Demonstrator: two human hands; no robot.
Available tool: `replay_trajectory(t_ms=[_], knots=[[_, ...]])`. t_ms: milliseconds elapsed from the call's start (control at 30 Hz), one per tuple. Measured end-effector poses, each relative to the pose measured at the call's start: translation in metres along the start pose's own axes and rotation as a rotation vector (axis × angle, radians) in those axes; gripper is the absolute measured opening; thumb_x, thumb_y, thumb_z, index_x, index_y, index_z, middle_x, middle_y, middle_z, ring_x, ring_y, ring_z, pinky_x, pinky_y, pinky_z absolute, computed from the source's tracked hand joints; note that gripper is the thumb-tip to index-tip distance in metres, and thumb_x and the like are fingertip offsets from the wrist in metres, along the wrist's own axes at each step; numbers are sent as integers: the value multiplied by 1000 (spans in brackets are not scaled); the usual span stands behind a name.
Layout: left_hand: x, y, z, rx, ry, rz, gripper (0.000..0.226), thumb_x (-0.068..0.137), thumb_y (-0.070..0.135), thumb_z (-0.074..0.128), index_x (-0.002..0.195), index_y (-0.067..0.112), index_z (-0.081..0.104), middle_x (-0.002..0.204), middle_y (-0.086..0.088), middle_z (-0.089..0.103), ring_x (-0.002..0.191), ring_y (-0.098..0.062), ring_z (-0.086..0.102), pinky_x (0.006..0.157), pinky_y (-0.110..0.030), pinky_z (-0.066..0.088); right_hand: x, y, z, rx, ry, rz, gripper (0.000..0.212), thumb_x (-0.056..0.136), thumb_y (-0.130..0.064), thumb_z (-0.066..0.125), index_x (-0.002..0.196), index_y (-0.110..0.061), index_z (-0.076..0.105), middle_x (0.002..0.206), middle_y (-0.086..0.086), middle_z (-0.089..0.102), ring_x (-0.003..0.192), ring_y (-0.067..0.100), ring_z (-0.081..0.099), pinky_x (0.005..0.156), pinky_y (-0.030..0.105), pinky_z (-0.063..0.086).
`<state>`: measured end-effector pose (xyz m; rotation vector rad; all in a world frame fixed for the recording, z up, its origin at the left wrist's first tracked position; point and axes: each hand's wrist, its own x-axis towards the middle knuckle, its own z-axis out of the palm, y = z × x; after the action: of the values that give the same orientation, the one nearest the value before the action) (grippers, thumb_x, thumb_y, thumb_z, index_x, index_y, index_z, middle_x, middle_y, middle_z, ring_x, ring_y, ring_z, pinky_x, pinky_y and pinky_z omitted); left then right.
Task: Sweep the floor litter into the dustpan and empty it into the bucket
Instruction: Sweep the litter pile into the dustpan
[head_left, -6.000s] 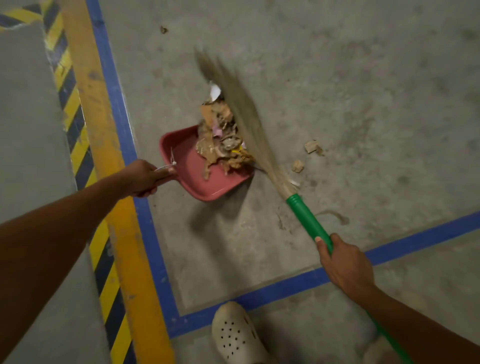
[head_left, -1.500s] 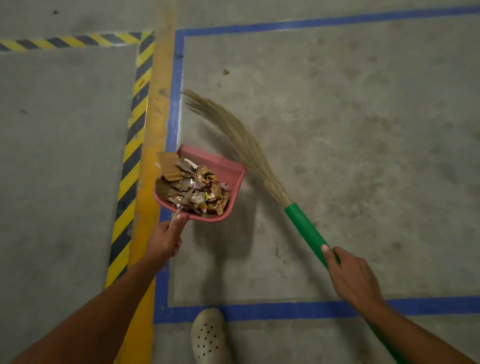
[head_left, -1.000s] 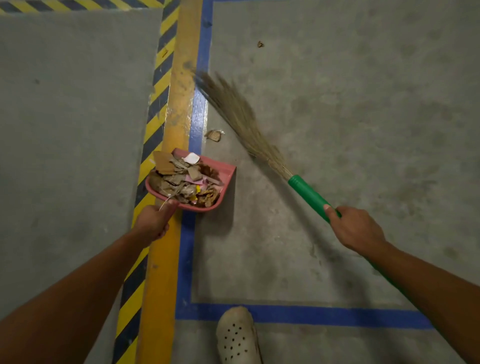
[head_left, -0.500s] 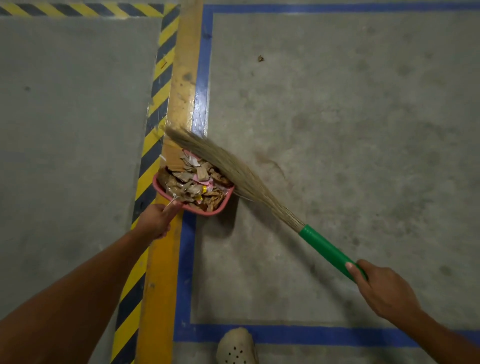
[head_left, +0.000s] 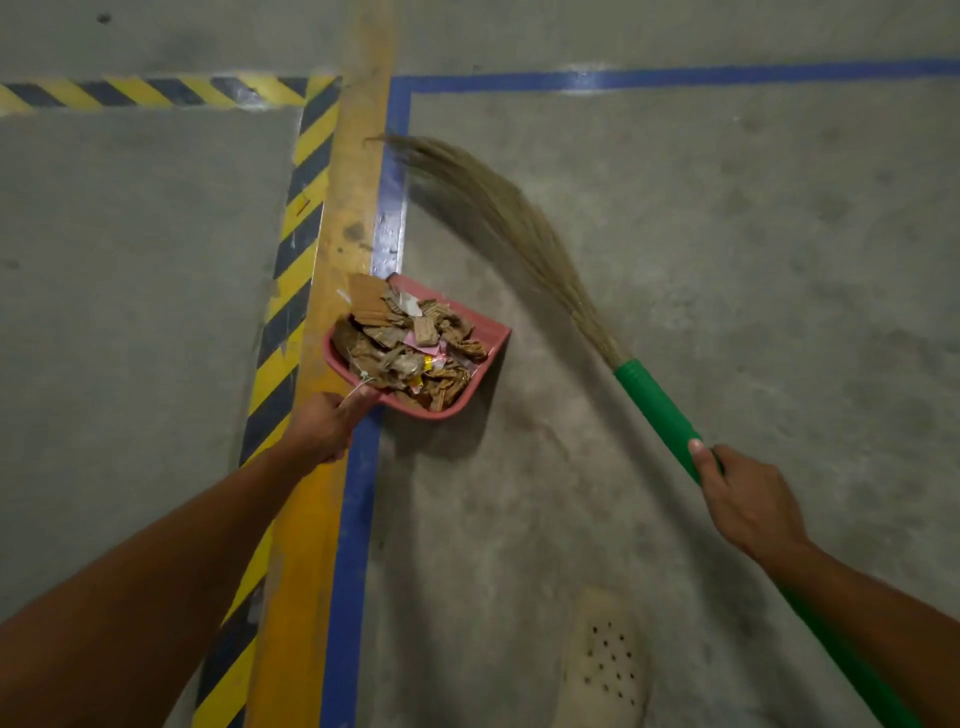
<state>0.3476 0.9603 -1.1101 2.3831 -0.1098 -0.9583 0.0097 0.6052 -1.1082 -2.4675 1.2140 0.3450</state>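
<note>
My left hand (head_left: 324, 427) grips the handle of a red dustpan (head_left: 488, 343), held over the blue floor line. The pan is heaped with litter (head_left: 410, 345): torn cardboard, paper scraps and a yellow bit. My right hand (head_left: 743, 501) grips the green handle of a grass broom (head_left: 657, 410). Its long bristles (head_left: 498, 218) curve up and left, with the tips near the blue line beyond the dustpan and apart from it. No bucket is in view.
The concrete floor carries a yellow stripe (head_left: 348, 208), a blue line (head_left: 387, 244) and black-and-yellow hazard tape (head_left: 298, 234). A pale perforated clog (head_left: 605, 665) on my foot stands at the bottom, between my arms.
The broom has swung off the dustpan to the right and further away. A scrap that lay on the floor near the pan a second ago no longer shows. The dustpan stays in my left hand.
</note>
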Motion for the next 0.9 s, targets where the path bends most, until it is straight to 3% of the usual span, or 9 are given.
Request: replay_trajectory(t_ms=[167,333,467,633,833,900], knots=[[65,52,-10,53,8,8,70,90,68,52,60,5,50,49,-15,49,37,-21,43,44,-24,33,108,-46,-28,10,-28,61,63,102,-59,24,78,-12,57,81,16,60,84,37,62,74,39,47],[86,81,-17,183,-43,-40,74,90,71,50,56,5,51,46,-13,47,39,-21,42,48,-28,35,145,-59,-61,-20,-125,22,66,101,-63,26,71,-12,57,75,18,65,74,35,66,73,38,55],[84,91,-25,208,-50,-38,73,90,71,49,56,6,50,47,-14,49,38,-21,44,49,-28,36,122,-43,-79,-95,-215,-31,60,100,-62,27,73,-18,56,76,11,62,72,30,61,66,34,46],[76,81,-21,257,-23,93,76,87,76,44,52,8,42,48,-13,42,43,-24,44,52,-37,35,66,-19,-86,-138,-331,-69,54,100,-62,27,74,-23,54,68,4,59,62,19,57,56,31,41],[32,66,-20,137,-6,126,79,82,86,46,60,10,45,54,-19,45,46,-26,47,48,-49,41,-34,-30,-67,4,-414,56,58,98,-66,26,73,-23,55,70,5,60,63,19,58,59,31,46],[5,73,-28,119,-24,139,79,80,88,45,62,11,42,56,-16,42,48,-24,42,48,-45,37,-77,-39,-70,74,-411,122,59,98,-65,28,75,-20,57,70,5,60,64,20,58,59,31,46]])
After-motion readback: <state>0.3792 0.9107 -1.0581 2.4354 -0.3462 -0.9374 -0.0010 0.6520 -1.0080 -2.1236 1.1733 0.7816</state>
